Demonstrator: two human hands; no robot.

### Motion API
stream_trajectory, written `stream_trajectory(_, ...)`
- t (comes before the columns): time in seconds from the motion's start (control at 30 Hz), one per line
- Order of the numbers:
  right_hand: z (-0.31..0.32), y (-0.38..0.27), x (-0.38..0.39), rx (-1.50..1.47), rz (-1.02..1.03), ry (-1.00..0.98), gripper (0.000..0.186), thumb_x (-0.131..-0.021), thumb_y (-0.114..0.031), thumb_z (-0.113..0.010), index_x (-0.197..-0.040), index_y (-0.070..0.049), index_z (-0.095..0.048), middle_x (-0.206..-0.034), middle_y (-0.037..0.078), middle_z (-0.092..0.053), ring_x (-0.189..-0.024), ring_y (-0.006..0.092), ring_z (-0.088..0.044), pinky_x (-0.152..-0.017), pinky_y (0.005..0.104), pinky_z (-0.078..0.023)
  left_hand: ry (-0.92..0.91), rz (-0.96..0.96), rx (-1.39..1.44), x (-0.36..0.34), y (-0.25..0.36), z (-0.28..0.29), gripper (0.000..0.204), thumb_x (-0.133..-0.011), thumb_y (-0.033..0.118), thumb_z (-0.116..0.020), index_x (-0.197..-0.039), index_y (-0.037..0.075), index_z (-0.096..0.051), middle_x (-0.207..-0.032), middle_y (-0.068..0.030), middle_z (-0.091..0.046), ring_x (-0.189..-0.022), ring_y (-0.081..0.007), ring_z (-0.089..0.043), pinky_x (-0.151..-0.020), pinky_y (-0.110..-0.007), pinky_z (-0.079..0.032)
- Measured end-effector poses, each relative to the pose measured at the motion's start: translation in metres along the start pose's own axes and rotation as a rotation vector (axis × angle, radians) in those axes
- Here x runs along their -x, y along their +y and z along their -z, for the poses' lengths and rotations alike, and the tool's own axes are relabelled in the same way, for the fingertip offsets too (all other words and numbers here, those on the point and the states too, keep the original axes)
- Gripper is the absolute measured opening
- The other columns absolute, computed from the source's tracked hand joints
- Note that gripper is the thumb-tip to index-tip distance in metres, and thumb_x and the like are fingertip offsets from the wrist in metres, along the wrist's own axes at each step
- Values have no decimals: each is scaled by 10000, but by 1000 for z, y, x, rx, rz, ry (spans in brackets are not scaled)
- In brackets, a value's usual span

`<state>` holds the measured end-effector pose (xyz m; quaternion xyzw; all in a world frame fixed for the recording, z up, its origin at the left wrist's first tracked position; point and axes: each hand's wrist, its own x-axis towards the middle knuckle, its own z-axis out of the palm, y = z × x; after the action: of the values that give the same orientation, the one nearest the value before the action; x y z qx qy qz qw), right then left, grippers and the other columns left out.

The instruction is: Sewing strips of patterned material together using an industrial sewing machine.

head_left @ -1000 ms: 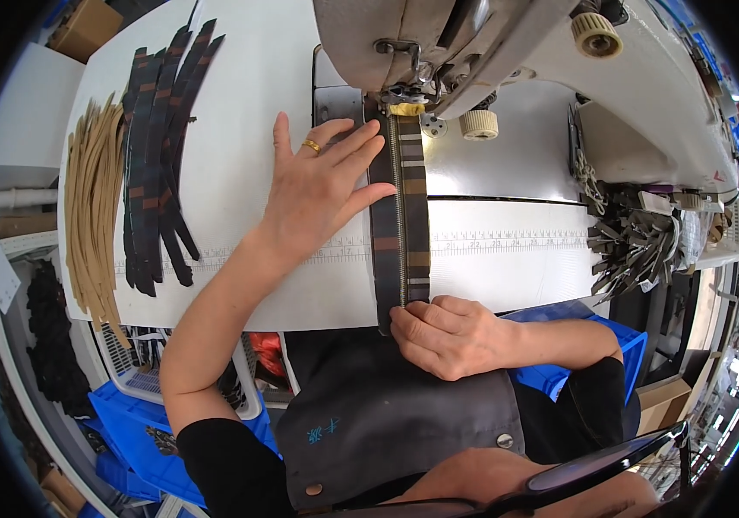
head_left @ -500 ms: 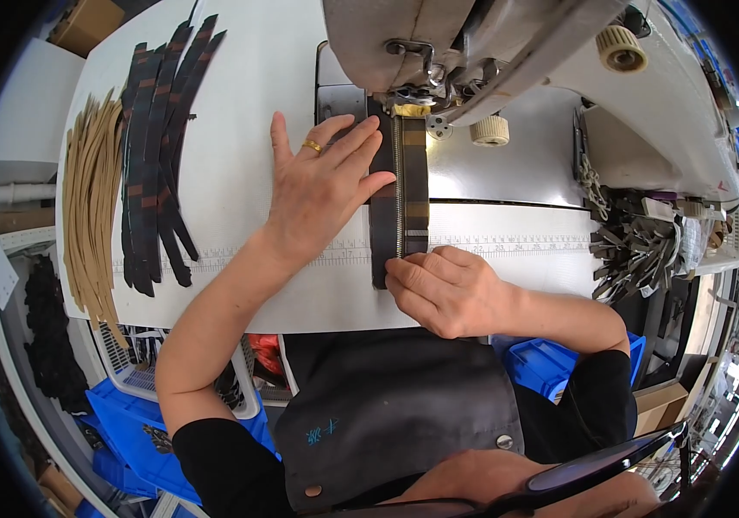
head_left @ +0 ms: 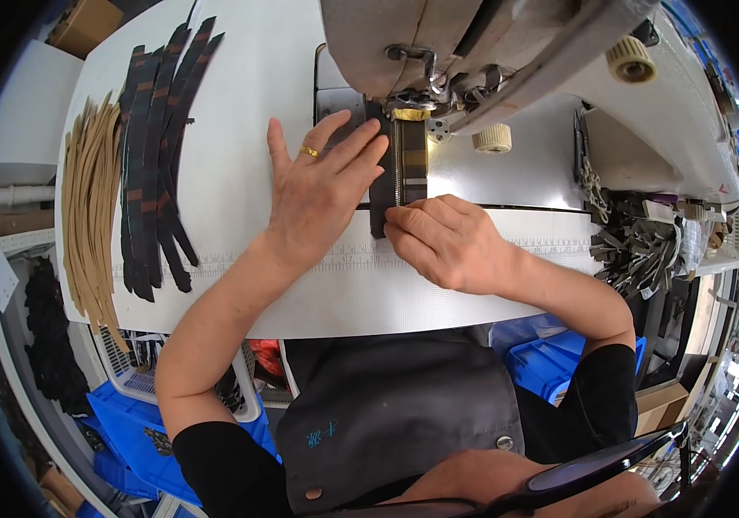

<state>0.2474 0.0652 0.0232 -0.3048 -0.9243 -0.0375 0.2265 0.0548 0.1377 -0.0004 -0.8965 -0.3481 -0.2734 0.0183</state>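
A metal-toothed zipper [head_left: 399, 164] on dark tape runs lengthwise under the head of a sewing machine [head_left: 464, 43]. A black strip [head_left: 381, 211] lies along its left side. Brown and pale bands cross the dark tape to the right of the teeth. My left hand [head_left: 313, 190] rests flat with fingers spread, its fingertips on the black strip near the yellow presser foot [head_left: 411, 114]. At the near end of the zipper, my right hand [head_left: 451, 246] pinches the tape between thumb and fingers; the pinched end is hidden.
Tan strips [head_left: 91, 207] and dark banded strips [head_left: 158, 164] lie in bundles on the white table [head_left: 283, 302] at the left. A printed ruler crosses the table. Cut scraps [head_left: 641, 250] pile up at the right. Blue bins [head_left: 141, 432] stand below the table's edge.
The zipper and black strip have moved away from me, farther under the machine. My right hand has travelled forward with them. My left hand stays nearly in place.
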Motion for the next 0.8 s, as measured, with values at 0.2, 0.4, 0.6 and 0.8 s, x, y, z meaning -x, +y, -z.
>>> stream_trajectory(0.2, -1, 13, -6, 34, -23, -5, 229, -667, -73, -661, -880, 8, -638, -951, 101, -643, -736, 182, -600, -613, 290, -494, 6, -3, 29, -2, 0, 2, 319, -789, 243, -727, -1077, 109, -686, -1170, 50, -639, -1150, -174, -540, -1045, -700, -177)
stream_trajectory(0.4, -12, 27, -11, 85, -45, 127, 133, -684, -101, -638, -797, -42, -599, -783, 34, -528, -687, 165, -527, -567, 281, -437, 3, -35, -6, -4, -6, 1, 298, -793, 229, -723, -1068, 121, -688, -1173, 59, -636, -1131, -166, -549, -1048, -695, -171)
stream_trajectory(0.6, -14, 29, -6, 57, -135, 165, 235, -719, -89, -649, -940, -17, -682, -947, 67, -635, -824, 195, -601, -708, 314, -479, 13, -64, -56, -5, -14, -2, 308, -790, 227, -724, -1075, 116, -688, -1175, 55, -636, -1116, -154, -557, -1058, -692, -154)
stream_trajectory(0.8, -8, 37, -3, 4, -213, 82, 321, -711, -6, -705, -1031, -28, -705, -1096, 102, -664, -969, 246, -640, -775, 357, -520, -10, -28, 13, -6, -8, 0, 268, -815, 185, -690, -1071, 107, -691, -1181, 49, -639, -1133, -161, -553, -1078, -681, -120)
